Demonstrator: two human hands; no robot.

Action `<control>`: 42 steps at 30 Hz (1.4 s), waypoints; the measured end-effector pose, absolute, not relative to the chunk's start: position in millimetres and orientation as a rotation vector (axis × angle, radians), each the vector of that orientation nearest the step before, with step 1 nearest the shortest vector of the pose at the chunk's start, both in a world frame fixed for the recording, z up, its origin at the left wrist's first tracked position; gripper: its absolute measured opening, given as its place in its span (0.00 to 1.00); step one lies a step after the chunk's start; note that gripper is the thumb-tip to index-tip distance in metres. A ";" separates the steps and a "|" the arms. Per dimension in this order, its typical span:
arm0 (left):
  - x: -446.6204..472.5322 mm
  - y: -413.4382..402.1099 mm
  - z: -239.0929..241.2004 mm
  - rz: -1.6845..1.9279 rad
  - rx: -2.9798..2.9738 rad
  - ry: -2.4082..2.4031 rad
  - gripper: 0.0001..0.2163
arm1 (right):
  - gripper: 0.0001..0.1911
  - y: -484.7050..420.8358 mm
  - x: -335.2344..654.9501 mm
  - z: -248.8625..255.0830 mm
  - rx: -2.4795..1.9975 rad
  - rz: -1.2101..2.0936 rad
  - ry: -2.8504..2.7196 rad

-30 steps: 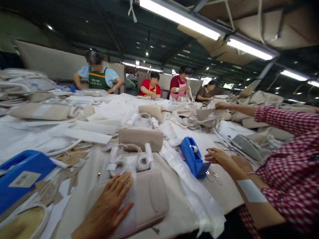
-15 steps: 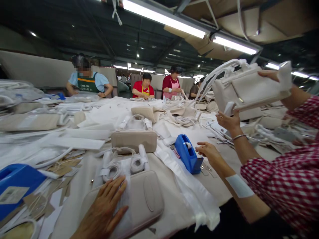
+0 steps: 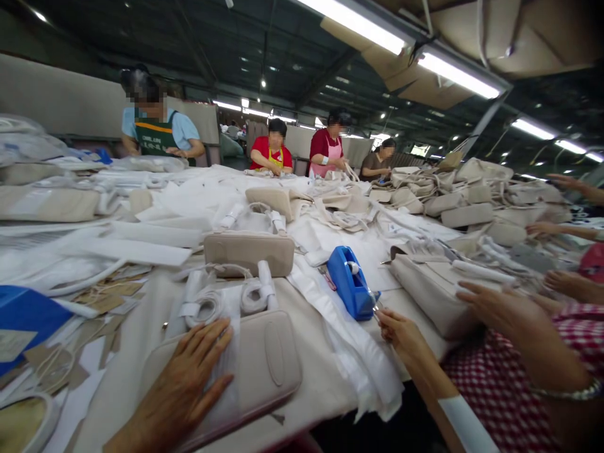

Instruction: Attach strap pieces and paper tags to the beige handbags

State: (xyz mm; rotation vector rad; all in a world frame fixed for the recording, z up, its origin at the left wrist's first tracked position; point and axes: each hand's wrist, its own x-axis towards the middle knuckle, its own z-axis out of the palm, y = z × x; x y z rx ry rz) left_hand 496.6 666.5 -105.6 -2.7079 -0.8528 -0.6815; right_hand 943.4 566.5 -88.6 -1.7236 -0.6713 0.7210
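Note:
My left hand (image 3: 189,371) lies with spread fingers on a beige handbag (image 3: 278,352), pressing a translucent wrapping strip (image 3: 232,352) against it. Above my fingertips are two coiled, white-wrapped straps (image 3: 207,308), part of the bag's handle and strap bundle. My right hand (image 3: 401,333), with a white patch on the forearm, is pinched at the front edge of a blue tape dispenser (image 3: 349,283). A short, clear piece of tape (image 3: 375,302) shows between its fingertips and the dispenser's cutter. A second beige bag (image 3: 250,253) stands just behind the first.
At right, a co-worker's hand (image 3: 509,314) reaches over another beige bag (image 3: 415,289). White plastic sheeting (image 3: 349,352) hangs over the table's front edge. Another blue dispenser (image 3: 28,327) and card scraps (image 3: 113,289) lie left. Several people work across the table, beside piled bags (image 3: 472,201).
My right hand has moved to the dispenser's edge and closed its fingers on tape. The co-worker's bag has come down from the air onto the table. My left hand stays on the handbag.

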 end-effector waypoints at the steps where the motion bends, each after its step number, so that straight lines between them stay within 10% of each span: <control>1: 496.5 666.3 -105.7 -0.674 -2.711 -0.859 0.28 | 0.17 568.0 945.4 -91.3 -1.758 0.694 -0.681; 10: 499.1 646.5 -86.2 -0.587 -2.899 -1.016 0.26 | 0.08 554.9 916.6 -39.9 -2.197 -0.109 -1.745; 19: 499.7 641.3 -83.7 -0.644 -2.929 -1.107 0.28 | 0.12 687.5 708.2 45.4 -0.997 0.006 -3.092; 42: 499.4 645.6 -82.4 -0.682 -3.001 -1.100 0.29 | 0.07 755.2 671.8 -20.9 -1.099 -0.129 -3.126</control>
